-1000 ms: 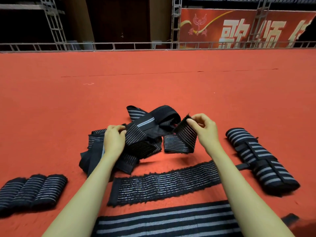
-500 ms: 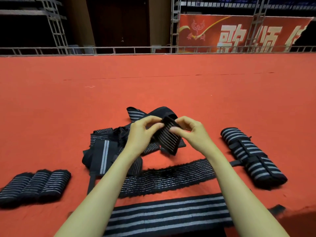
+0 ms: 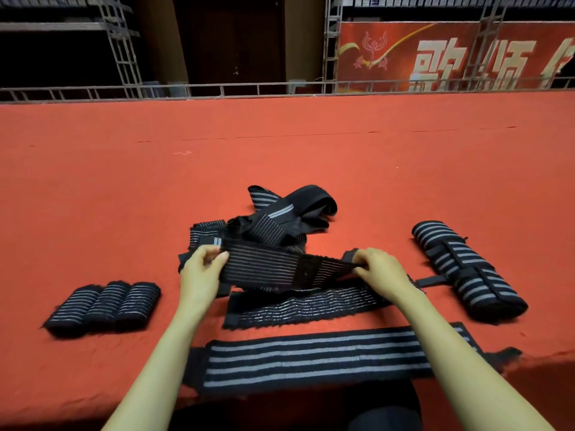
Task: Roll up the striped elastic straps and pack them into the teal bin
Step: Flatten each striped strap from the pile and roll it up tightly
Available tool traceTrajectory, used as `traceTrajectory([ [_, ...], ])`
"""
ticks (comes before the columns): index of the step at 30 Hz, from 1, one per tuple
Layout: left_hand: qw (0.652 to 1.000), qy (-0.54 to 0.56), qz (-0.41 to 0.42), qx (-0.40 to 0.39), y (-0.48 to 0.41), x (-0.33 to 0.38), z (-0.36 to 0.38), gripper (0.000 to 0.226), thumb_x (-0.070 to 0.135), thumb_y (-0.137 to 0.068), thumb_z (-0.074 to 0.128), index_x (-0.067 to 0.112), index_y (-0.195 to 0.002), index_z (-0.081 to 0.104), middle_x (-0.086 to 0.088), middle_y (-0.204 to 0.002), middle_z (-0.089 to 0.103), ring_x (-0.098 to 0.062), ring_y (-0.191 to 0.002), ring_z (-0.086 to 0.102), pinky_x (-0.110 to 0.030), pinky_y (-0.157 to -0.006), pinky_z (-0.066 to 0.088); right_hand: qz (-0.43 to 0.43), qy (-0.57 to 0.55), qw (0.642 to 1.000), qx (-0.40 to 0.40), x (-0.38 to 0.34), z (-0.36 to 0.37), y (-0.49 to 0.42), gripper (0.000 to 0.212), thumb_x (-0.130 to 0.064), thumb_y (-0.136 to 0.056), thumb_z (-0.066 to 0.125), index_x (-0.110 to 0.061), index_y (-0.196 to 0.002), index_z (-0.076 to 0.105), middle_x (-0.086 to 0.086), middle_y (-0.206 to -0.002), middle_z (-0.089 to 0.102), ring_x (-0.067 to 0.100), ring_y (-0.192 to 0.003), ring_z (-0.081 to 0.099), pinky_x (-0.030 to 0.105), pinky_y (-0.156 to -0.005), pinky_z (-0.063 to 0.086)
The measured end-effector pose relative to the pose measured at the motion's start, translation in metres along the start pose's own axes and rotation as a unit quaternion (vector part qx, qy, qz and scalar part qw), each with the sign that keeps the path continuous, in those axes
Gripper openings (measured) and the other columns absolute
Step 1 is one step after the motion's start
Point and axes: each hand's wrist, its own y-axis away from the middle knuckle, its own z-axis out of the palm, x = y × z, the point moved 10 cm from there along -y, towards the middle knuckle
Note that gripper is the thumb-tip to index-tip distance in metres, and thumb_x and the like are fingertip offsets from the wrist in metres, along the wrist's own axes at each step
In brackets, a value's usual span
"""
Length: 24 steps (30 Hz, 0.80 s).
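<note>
The red felt-covered table (image 3: 280, 144) carries everything; no teal bin shows in view, so packing looks some way off. Nearest the person lies a wide black strap with grey stripes (image 3: 311, 356) spread flat, and beyond it a narrower fuzzy-edged striped strap (image 3: 305, 306), also flat. To the right sits a large rolled striped bundle (image 3: 466, 269); to the left, three small rolled striped straps (image 3: 105, 306) lie side by side. A tangled heap of black straps (image 3: 280, 219) waits behind. A moment ago both hands pinched a folded strap together; now the left hand (image 3: 199, 275) and right hand (image 3: 379, 272) have drawn apart, each closed on one end of the thin-striped elastic strap (image 3: 280, 269), stretched out above the table, probably ready for rolling.
</note>
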Motion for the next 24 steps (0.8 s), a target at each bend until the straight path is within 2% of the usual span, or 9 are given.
traceTrajectory([
  [3,0.999,-0.025,-0.035,-0.003,0.018,-0.024,-0.004,0.008,0.013,-0.092,0.059,0.009,-0.098,0.060,-0.006,-0.095,0.065,-0.020,-0.090,0.059,-0.029,-0.075,0.041,0.019,0.051,0.999,0.006,0.014,-0.001,0.002,0.013,-0.015,-0.085,0.056,-0.018,-0.098,0.060,0.002,-0.101,0.062,0.027,-0.102,0.055,0.036,-0.081,0.041],
  [6,0.996,-0.054,-0.061,-0.043,0.031,-0.042,0.005,0.007,0.016,-0.093,0.056,0.011,-0.097,0.055,-0.003,-0.086,0.064,-0.021,-0.086,0.059,-0.028,-0.068,0.041,0.031,0.039,0.999,0.008,0.023,0.003,0.007,0.013,-0.014,-0.087,0.054,-0.017,-0.098,0.059,0.003,-0.099,0.059,0.029,-0.101,0.053,0.037,-0.079,0.041],
  [11,0.991,-0.102,-0.069,-0.050,0.037,-0.047,0.008,0.012,0.020,-0.095,0.053,0.010,-0.102,0.050,-0.007,-0.086,0.064,-0.025,-0.087,0.058,-0.034,-0.074,0.041,0.087,-0.157,0.978,0.106,0.036,-0.020,0.014,0.008,-0.016,-0.089,0.057,-0.019,-0.089,0.049,0.006,-0.092,0.063,0.030,-0.092,0.057,0.044,-0.083,0.045],
  [13,0.989,-0.116,-0.076,-0.049,0.037,-0.046,0.008,0.013,0.018,-0.095,0.053,0.008,-0.102,0.051,-0.007,-0.084,0.063,-0.025,-0.087,0.057,-0.033,-0.074,0.040,0.086,-0.134,0.982,0.102,0.038,-0.028,0.012,0.010,-0.020,-0.090,0.058,-0.019,-0.091,0.048,0.008,-0.093,0.065,0.031,-0.092,0.058,0.042,-0.081,0.044],
  [16,0.980,-0.162,-0.085,-0.074,0.037,-0.050,0.016,0.007,0.012,-0.094,0.054,0.008,-0.098,0.050,0.000,-0.074,0.055,-0.021,-0.079,0.054,-0.027,-0.064,0.037,0.080,-0.016,0.995,0.059,0.039,-0.034,0.009,0.012,-0.027,-0.091,0.059,-0.018,-0.097,0.056,0.009,-0.101,0.068,0.032,-0.099,0.060,0.038,-0.079,0.040],
  [18,0.970,-0.200,-0.095,-0.104,0.038,-0.056,0.024,0.008,0.010,-0.092,0.056,0.010,-0.100,0.052,-0.003,-0.079,0.057,-0.020,-0.074,0.057,-0.025,-0.060,0.047,0.084,0.051,0.995,0.027,0.040,-0.034,0.007,0.018,-0.034,-0.091,0.059,-0.019,-0.102,0.062,0.006,-0.108,0.068,0.029,-0.105,0.059,0.037,-0.083,0.038],
  [20,0.960,-0.230,-0.105,-0.119,0.038,-0.063,0.027,0.012,0.011,-0.091,0.057,0.011,-0.103,0.056,-0.008,-0.091,0.062,-0.025,-0.076,0.062,-0.034,-0.069,0.056,0.092,0.087,0.992,0.004,0.042,-0.033,0.004,0.022,-0.039,-0.090,0.060,-0.023,-0.103,0.066,0.004,-0.110,0.068,0.027,-0.109,0.058,0.037,-0.086,0.039],
  [24,0.946,-0.287,-0.095,-0.120,0.036,-0.068,0.027,0.022,0.017,-0.092,0.055,0.012,-0.114,0.057,-0.014,-0.106,0.064,-0.034,-0.092,0.061,-0.040,-0.085,0.050,0.109,0.064,0.991,-0.043,0.051,-0.031,-0.004,0.026,-0.044,-0.081,0.070,-0.026,-0.101,0.069,0.003,-0.107,0.068,0.026,-0.107,0.060,0.036,-0.085,0.043],
])
